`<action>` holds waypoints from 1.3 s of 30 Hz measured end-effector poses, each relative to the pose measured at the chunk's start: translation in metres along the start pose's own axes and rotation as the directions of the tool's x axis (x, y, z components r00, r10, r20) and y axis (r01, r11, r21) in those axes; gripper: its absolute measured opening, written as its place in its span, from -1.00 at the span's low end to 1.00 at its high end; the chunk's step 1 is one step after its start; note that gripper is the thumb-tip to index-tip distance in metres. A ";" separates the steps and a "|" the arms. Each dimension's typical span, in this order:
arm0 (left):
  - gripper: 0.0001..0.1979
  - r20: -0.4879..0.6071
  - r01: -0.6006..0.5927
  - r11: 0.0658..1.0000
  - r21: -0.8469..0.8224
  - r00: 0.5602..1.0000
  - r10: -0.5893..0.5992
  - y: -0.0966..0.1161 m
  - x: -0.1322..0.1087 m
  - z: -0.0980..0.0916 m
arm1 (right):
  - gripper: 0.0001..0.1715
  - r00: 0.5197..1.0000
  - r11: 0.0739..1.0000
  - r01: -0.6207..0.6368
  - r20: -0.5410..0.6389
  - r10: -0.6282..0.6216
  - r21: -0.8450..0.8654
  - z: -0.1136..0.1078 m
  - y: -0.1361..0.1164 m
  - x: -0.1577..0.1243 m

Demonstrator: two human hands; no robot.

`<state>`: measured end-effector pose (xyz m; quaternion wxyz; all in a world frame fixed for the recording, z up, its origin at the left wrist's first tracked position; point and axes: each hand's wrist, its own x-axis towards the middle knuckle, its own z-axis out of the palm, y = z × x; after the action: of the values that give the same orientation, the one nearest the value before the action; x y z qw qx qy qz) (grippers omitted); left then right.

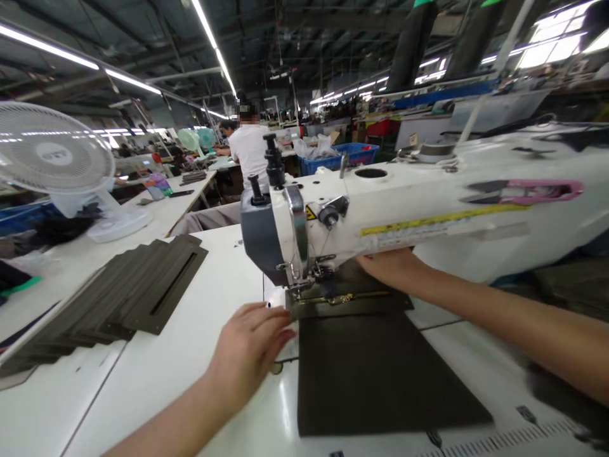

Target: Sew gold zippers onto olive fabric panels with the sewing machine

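Observation:
A white sewing machine [409, 197] stands over a dark olive panel [380, 374] lying flat on the white table. Across the panel's far part runs a gold-coloured zipper [342, 298], close to the presser foot and needle. My left hand [250, 346] is at the panel's left edge, just in front of the needle, its fingers bent together and closed on that edge. Beneath the machine's arm reaches my right hand [387, 263], resting over the far side of the panel; its fingers are mostly hidden behind the machine.
To the left lies a fanned stack of dark slotted panels [164, 285]. A white fan [52, 152] stands behind it. Pink-handled thread snips [523, 190] lie on the machine arm. Further back are a person in a white shirt [250, 152] and a blue basket [354, 155].

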<state>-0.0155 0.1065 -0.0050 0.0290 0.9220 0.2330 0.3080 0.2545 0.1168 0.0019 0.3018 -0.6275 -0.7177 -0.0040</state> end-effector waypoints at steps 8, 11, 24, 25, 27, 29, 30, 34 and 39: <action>-0.80 0.191 -0.139 0.985 0.104 0.974 0.118 -0.028 0.006 0.006 | -0.80 0.928 0.936 0.350 0.147 -0.343 -0.026 0.013 -0.075 -0.072; -0.83 0.121 -0.003 0.994 0.113 0.993 -0.011 -0.024 0.009 0.004 | -0.80 0.952 0.969 0.215 0.245 -0.181 -0.118 0.025 -0.088 -0.059; -0.85 0.141 -0.072 0.964 0.257 0.989 0.036 -0.015 0.004 0.015 | -0.77 0.908 0.896 0.411 -0.013 -0.419 -0.165 0.041 -0.080 -0.058; -0.85 0.148 -0.078 0.962 0.261 0.988 0.040 -0.015 0.004 0.015 | -0.75 0.914 0.904 0.395 -0.032 -0.405 -0.166 0.041 -0.079 -0.057; -0.84 0.163 -0.090 0.959 0.267 0.985 0.047 -0.015 0.004 0.015 | -0.68 0.930 0.921 0.365 -0.001 -0.369 -0.132 0.043 -0.077 -0.054; -0.83 0.173 -0.095 0.958 0.270 0.984 0.048 -0.014 0.005 0.016 | -0.66 0.932 0.929 0.361 0.047 -0.358 -0.081 0.045 -0.076 -0.053; -0.83 0.178 -0.093 0.959 0.268 0.983 0.046 -0.013 0.006 0.015 | -0.66 0.930 0.928 0.366 0.059 -0.363 -0.064 0.045 -0.075 -0.053; -0.83 0.186 -0.093 0.961 0.262 0.982 0.044 -0.010 0.009 0.014 | -0.64 0.926 0.926 0.375 0.063 -0.372 -0.039 0.047 -0.072 -0.052; -0.84 0.160 -0.076 0.954 0.289 0.987 0.030 -0.012 0.013 0.017 | -0.65 0.915 0.919 0.395 0.090 -0.392 -0.015 0.047 -0.070 -0.045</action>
<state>-0.0014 0.1242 -0.0143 -0.0988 0.9430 0.2483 0.1984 0.1729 0.0792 -0.0301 0.2535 -0.4749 -0.8413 -0.0498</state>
